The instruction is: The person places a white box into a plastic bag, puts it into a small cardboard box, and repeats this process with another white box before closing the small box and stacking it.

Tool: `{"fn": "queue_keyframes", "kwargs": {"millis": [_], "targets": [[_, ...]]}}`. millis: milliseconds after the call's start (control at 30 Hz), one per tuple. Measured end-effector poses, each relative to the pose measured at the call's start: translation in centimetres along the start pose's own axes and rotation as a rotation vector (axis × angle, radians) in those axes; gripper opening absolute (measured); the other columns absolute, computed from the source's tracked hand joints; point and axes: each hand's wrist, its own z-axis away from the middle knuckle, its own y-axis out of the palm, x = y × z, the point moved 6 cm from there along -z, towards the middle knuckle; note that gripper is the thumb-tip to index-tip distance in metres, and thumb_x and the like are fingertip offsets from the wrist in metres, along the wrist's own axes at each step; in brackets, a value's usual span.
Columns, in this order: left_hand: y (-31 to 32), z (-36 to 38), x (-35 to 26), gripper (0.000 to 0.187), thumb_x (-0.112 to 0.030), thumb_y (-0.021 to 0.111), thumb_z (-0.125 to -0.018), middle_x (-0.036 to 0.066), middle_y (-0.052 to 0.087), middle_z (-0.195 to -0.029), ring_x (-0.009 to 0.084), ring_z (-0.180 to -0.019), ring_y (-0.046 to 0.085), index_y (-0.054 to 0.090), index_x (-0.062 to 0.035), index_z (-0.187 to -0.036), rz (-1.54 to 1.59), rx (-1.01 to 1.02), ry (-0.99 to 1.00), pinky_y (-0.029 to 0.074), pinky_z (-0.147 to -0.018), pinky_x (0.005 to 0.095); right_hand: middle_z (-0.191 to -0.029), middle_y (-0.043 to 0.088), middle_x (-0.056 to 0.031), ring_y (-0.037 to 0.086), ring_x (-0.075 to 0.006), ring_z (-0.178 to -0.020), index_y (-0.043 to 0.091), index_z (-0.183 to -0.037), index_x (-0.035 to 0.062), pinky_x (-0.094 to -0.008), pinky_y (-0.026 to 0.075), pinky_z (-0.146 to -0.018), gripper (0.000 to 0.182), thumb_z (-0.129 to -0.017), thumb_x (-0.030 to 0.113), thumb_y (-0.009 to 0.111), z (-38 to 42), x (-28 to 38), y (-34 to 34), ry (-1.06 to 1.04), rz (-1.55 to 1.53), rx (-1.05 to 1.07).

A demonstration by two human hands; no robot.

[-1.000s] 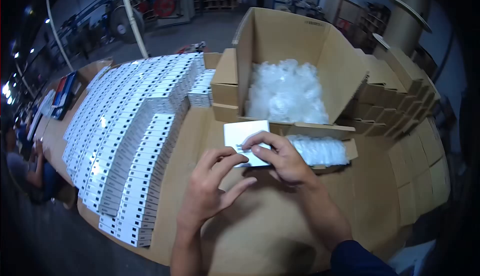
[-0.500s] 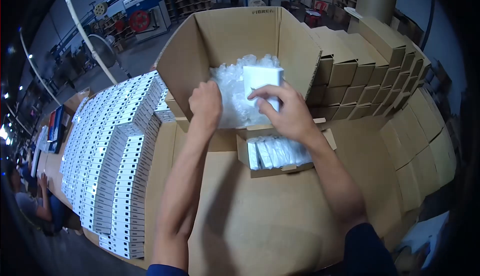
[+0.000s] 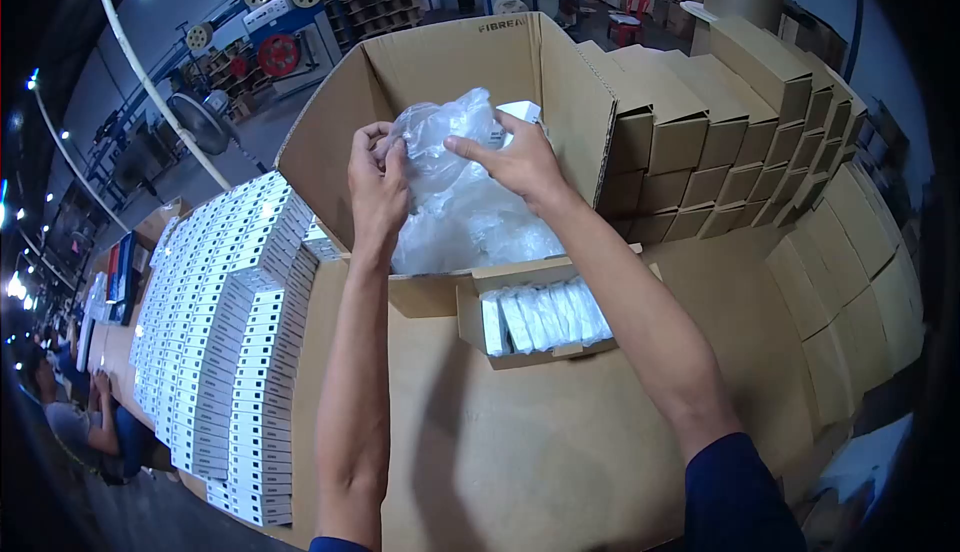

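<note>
My left hand [image 3: 380, 187] is closed, pinching the edge of a clear plastic bag [image 3: 440, 137] that is held up and spread above the large cardboard box [image 3: 460, 57]. My right hand [image 3: 525, 164] is closed around a white box [image 3: 521, 110], its thumb against the bag. The box shows past the fingers, and the bag partly covers it. More crumpled clear bags [image 3: 510, 227] fill the large box below my hands. Nearer to me, a small open carton [image 3: 535, 360] holds a row of bag-wrapped white boxes [image 3: 545, 317], partly behind my right forearm.
Stacks of white boxes [image 3: 215, 322] stand at left. Brown cartons [image 3: 690, 142] are piled at right, with more cartons [image 3: 850, 302] along the right edge. Cardboard [image 3: 540, 452] covers the tabletop. A person [image 3: 90, 422] sits at far left; machines [image 3: 290, 27] stand behind.
My left hand has moved up and left and now has a clear bag raised. My right hand has moved up and left with the white box, bringing it to the bag.
</note>
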Motion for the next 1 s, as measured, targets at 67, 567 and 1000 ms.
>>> {"fn": "queue_keyframes", "kwargs": {"millis": [67,567,1000], "targets": [[0.7,0.4,0.3,0.019,-0.012,0.057,-0.104,0.006,0.069,-0.097,0.0100,-0.084,0.062,0.058,0.0011,-0.117,0.142,0.027,-0.030,0.053,-0.076,0.0272,-0.105,0.072,-0.0093,0.071,-0.0161,-0.090,0.068,-0.115,-0.0054,-0.0308,0.060,-0.070,0.051,-0.086,0.033,0.085,-0.6,-1.2,0.9,0.122,-0.216,0.027],[-3.2,2.6,0.0,0.020,-0.020,0.058,-0.108,0.002,0.064,-0.098,0.0080,-0.084,0.058,0.059,-0.0018,-0.116,0.170,-0.290,0.009,0.049,-0.076,0.0242,-0.112,0.069,-0.0230,0.070,-0.0311,-0.100,0.062,-0.130,-0.0100,-0.0400,0.061,-0.077,0.069,-0.098,0.051,0.061,-1.1,-1.8,-1.9,0.280,0.367,0.052],[-5.9,8.7,-8.0,0.020,-0.020,0.065,-0.104,0.000,0.067,-0.082,0.0043,-0.073,0.059,0.067,0.0001,-0.109,0.086,0.387,0.028,0.047,-0.064,0.0199,-0.101,0.068,-0.0215,0.065,-0.0316,-0.093,0.077,-0.104,0.0001,-0.0412,0.051,-0.085,0.038,-0.090,0.035,0.077,12.3,11.6,-1.4,-0.508,0.298,0.411]]}}
